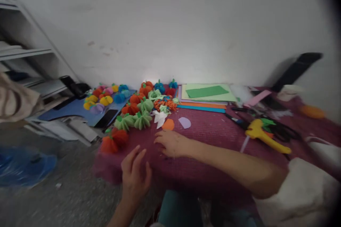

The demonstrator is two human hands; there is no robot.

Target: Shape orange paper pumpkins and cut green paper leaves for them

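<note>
Loosely spread, left hand [135, 174] near red-orange pumpkin [115, 140], right hand [173, 143] unclenched beside orange cutout [168, 124], any lettering too blurred.

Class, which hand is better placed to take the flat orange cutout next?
Probably the right hand: it is just beside the orange cutout, while the left hand is farther from it.

Dim, greyish light dulls the wall [170, 25]; the desk [213, 129] darkens toward its front edge, blur softens detail, and blackness curves along the right side.
</note>
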